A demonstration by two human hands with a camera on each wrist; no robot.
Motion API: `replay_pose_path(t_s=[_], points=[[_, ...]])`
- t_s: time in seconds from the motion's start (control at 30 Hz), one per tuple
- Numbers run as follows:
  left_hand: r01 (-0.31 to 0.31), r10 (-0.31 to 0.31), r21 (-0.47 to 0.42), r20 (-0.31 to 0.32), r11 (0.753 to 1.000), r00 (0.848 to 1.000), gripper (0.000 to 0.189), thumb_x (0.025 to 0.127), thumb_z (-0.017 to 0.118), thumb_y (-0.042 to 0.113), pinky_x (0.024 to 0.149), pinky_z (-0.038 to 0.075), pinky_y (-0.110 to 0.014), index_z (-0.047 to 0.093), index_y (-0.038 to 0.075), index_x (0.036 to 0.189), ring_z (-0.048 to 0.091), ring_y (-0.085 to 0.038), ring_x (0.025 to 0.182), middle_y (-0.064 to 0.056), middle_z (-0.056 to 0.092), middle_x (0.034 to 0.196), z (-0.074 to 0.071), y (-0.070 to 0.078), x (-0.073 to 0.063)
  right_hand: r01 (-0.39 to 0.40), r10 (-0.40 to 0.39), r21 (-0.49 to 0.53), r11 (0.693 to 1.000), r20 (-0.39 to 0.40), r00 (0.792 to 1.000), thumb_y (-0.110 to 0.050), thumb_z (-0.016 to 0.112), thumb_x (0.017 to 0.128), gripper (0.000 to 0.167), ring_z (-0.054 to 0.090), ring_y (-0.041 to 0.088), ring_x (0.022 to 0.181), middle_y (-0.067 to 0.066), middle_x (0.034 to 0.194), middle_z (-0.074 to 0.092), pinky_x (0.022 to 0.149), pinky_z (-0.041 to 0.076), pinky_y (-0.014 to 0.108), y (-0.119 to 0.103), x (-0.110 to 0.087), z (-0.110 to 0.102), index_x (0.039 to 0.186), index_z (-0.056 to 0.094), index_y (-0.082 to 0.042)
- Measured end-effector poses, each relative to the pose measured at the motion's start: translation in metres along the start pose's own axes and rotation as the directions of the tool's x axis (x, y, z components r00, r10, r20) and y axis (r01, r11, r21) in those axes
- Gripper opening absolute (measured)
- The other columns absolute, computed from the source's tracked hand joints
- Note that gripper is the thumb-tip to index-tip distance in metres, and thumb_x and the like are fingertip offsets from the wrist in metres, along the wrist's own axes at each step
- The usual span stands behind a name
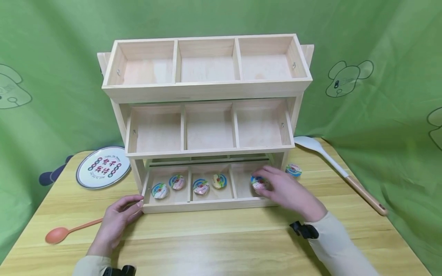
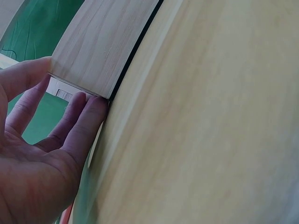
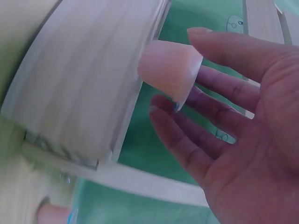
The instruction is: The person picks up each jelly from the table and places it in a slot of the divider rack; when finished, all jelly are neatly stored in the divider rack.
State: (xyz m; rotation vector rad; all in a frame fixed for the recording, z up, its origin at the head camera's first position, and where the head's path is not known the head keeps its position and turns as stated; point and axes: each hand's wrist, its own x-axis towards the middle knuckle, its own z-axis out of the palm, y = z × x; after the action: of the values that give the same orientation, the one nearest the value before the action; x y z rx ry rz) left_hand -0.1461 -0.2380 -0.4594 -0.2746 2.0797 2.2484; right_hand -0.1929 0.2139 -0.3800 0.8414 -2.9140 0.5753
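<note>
A small jelly cup (image 1: 258, 183) with a printed lid is pinched in my right hand (image 1: 288, 191), over the right compartment of the bottom wooden tray (image 1: 207, 207). From the right wrist view, its pale pink body (image 3: 166, 65) sits between thumb and fingers, lid side toward the palm. My left hand (image 1: 115, 220) touches the left end of that tray; in the left wrist view the thumb and fingertips (image 2: 98, 106) rest at its front corner. Two jelly cups (image 1: 160, 190) lie in the tray's left compartment, and two more (image 1: 201, 186) in the middle one.
Above are the middle tray (image 1: 210, 152) and top tray (image 1: 207, 91) of the wooden rack. Another jelly cup (image 1: 294, 170) lies right of the rack, near a white ladle (image 1: 328, 159) with a wooden handle. A plate (image 1: 103, 167) and an orange spoon (image 1: 56, 235) lie left.
</note>
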Motion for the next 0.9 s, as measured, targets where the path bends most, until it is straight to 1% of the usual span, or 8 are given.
replay_pose_path(t_s=[0.2, 0.27, 0.53, 0.63, 0.73, 0.83, 0.9], points=[[-0.004, 0.004, 0.013, -0.002, 1.0, 1.0, 0.031, 0.091, 0.068, 0.005, 0.095, 0.053, -0.032, 0.061, -0.008, 0.119, 0.061, -0.019, 0.107, -0.006, 0.055, 0.119, 0.0, -0.002, 0.0, 0.019, -0.019, 0.002, 1.0, 0.015, 1.0, -0.016, 0.077, 0.085, 0.043, 0.057, 0.032, 0.111, 0.013, 0.121, 0.062, 0.096, 0.051, 0.05, -0.001, 0.011, 0.009, 0.123, 0.064, -0.002], [-0.005, 0.005, 0.014, 0.002, 1.0, 1.0, 0.033, 0.091, 0.068, 0.006, 0.095, 0.053, -0.032, 0.06, -0.009, 0.119, 0.061, -0.019, 0.108, -0.006, 0.056, 0.119, 0.0, -0.002, 0.0, 0.01, -0.01, 0.001, 1.0, 0.024, 1.0, -0.017, 0.077, 0.085, 0.043, 0.057, 0.032, 0.112, 0.013, 0.123, 0.062, 0.097, 0.051, 0.05, -0.001, 0.015, 0.012, 0.124, 0.064, -0.003], [-0.003, 0.003, 0.005, 0.007, 1.0, 1.0, 0.029, 0.093, 0.066, 0.005, 0.095, 0.053, -0.032, 0.062, -0.007, 0.119, 0.061, -0.018, 0.108, -0.007, 0.055, 0.12, -0.001, 0.0, 0.0, -0.017, 0.017, 0.006, 1.0, 0.055, 0.998, -0.019, 0.076, 0.086, 0.043, 0.057, 0.033, 0.114, 0.013, 0.127, 0.06, 0.098, 0.049, 0.052, -0.002, 0.029, 0.024, 0.125, 0.064, -0.006], [0.002, -0.002, 0.001, 0.007, 1.0, 1.0, 0.029, 0.093, 0.066, 0.005, 0.095, 0.053, -0.032, 0.062, -0.006, 0.119, 0.061, -0.018, 0.108, -0.006, 0.055, 0.12, -0.001, 0.0, 0.0, -0.022, 0.021, 0.016, 1.0, 0.053, 0.998, -0.018, 0.076, 0.086, 0.042, 0.057, 0.033, 0.113, 0.012, 0.128, 0.06, 0.097, 0.05, 0.051, -0.003, 0.035, 0.028, 0.125, 0.064, -0.007], [0.002, -0.002, 0.001, 0.006, 1.0, 1.0, 0.027, 0.092, 0.067, 0.005, 0.095, 0.053, -0.032, 0.063, -0.005, 0.118, 0.061, -0.018, 0.108, -0.005, 0.056, 0.12, -0.001, 0.0, 0.0, -0.035, 0.034, 0.023, 0.999, 0.053, 0.998, -0.017, 0.074, 0.086, 0.043, 0.056, 0.033, 0.116, 0.012, 0.131, 0.058, 0.098, 0.049, 0.052, -0.004, 0.042, 0.032, 0.128, 0.064, -0.01], [-0.002, 0.002, 0.002, 0.01, 1.0, 1.0, 0.025, 0.092, 0.067, 0.005, 0.095, 0.053, -0.032, 0.065, -0.003, 0.116, 0.061, -0.018, 0.108, -0.005, 0.056, 0.119, -0.001, -0.001, -0.001, -0.048, 0.047, 0.015, 0.999, 0.056, 0.997, -0.015, 0.073, 0.086, 0.047, 0.054, 0.033, 0.119, 0.012, 0.135, 0.056, 0.1, 0.048, 0.052, -0.002, 0.047, 0.038, 0.131, 0.062, -0.011], [0.0, 0.0, 0.003, 0.012, 1.0, 1.0, 0.026, 0.092, 0.068, 0.006, 0.095, 0.053, -0.032, 0.065, -0.003, 0.116, 0.061, -0.018, 0.108, -0.005, 0.056, 0.119, -0.001, -0.001, 0.0, -0.053, 0.053, 0.002, 0.999, 0.054, 0.997, -0.014, 0.073, 0.085, 0.048, 0.055, 0.033, 0.117, 0.012, 0.135, 0.057, 0.098, 0.049, 0.052, 0.0, 0.05, 0.04, 0.132, 0.061, -0.01]])
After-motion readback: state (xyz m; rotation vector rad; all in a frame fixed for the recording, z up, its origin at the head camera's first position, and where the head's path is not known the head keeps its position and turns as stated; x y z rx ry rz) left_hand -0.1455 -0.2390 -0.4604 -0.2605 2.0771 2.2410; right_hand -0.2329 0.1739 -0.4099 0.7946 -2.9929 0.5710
